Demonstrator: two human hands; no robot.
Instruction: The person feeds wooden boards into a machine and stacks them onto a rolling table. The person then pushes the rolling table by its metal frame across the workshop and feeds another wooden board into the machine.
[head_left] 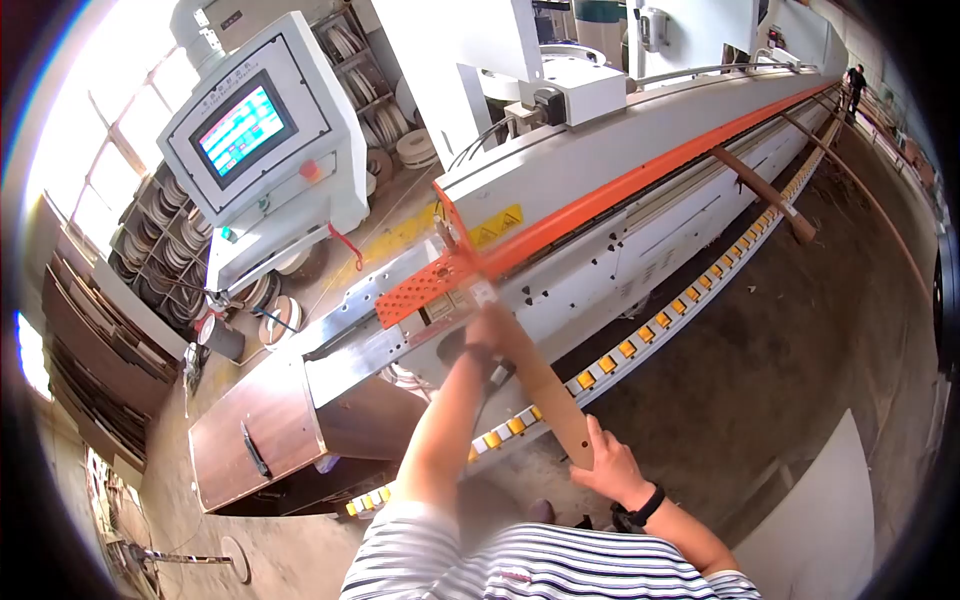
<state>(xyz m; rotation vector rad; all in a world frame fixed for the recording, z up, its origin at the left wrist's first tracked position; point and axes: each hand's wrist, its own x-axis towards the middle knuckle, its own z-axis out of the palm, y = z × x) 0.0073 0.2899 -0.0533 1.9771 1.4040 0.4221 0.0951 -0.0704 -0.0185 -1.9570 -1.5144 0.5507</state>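
A long, narrow brown board slants from the machine's near end down toward my body. My right hand grips its lower end, beside a small dark hole, with the fingers wrapped round the edge. At the board's upper end is my left hand, blurred, close to the orange perforated guard; its fingers cannot be made out. A small white label shows near that upper end.
The long machine runs to the upper right, with a curved rail of yellow rollers beside it. A control panel stands at left. A knife lies on a brown cabinet. Far off stands a person.
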